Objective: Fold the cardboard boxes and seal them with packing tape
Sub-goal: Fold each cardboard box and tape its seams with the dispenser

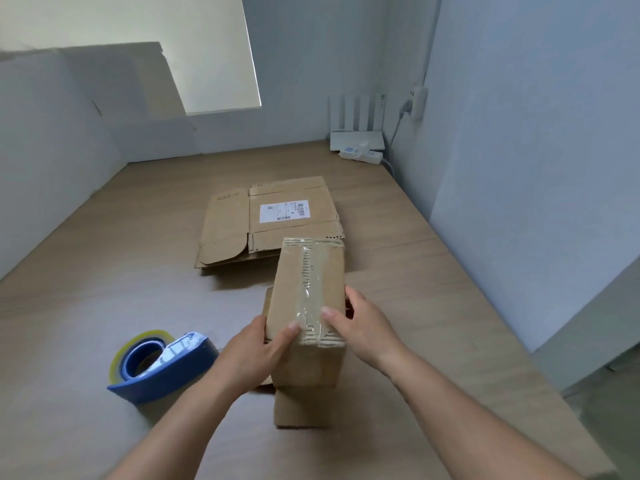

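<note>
On the wooden table (104, 271), a blue tape dispenser (157, 363) lies at the left, just beside the left hand (258, 355). That hand clasps the near left edge of the taped cardboard box (308, 282), thumb on top. The right hand (363, 323) grasps the box's right side, thumb on the tape strip; flattened cardboard (235, 230) lies just behind, and a white router (356, 133) stands far right.

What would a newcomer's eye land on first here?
The taped cardboard box at centre, held at its near end by the left hand and right hand, thumbs on its top beside the shiny tape strip. Next, the blue tape dispenser on the table to its left, and the flattened boxes with a white shipping label just behind.
</note>
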### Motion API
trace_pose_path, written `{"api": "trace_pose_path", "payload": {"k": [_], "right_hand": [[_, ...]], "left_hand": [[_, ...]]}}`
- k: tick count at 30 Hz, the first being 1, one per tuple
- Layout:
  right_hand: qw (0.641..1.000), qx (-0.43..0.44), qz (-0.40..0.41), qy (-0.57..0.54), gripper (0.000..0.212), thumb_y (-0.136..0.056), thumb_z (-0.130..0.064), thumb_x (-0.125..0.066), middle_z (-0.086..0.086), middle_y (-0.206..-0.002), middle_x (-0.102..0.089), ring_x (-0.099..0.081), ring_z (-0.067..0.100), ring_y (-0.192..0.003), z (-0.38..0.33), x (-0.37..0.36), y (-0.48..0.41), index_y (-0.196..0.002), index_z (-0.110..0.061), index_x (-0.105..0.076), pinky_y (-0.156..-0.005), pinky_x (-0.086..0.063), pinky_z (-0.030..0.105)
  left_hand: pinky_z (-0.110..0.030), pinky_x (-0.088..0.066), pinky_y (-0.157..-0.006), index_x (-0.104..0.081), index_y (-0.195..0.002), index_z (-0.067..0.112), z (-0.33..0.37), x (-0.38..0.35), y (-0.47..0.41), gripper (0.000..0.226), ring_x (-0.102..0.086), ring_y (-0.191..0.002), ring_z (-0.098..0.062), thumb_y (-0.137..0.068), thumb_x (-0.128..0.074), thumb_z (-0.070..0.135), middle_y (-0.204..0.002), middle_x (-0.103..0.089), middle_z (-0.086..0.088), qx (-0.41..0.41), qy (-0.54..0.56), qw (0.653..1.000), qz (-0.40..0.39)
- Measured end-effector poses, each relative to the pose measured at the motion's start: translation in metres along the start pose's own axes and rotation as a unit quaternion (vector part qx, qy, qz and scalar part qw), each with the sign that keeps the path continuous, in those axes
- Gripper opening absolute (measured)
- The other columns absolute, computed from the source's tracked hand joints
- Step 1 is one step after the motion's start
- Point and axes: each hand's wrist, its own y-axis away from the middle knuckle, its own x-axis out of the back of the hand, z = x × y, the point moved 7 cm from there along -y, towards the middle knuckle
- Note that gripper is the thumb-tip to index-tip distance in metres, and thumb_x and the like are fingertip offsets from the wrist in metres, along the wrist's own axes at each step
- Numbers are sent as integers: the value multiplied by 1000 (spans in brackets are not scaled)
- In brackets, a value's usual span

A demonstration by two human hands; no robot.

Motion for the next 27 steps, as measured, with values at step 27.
{"api": "trace_pose_path", "payload": {"k": [27], "right_hand": [[994,-82,-7,74,104,-79,-52,-68,4,-151,-35,-38,23,-135,-18,-74,-43,-152,-24,0,-108,-34,37]], "left_hand": [[-29,-47,-64,-47,-99,18,-176,83,-18,51,-53,-77,-16,-82,-53,66,-93,-58,2,121,-218,963,98]]}}
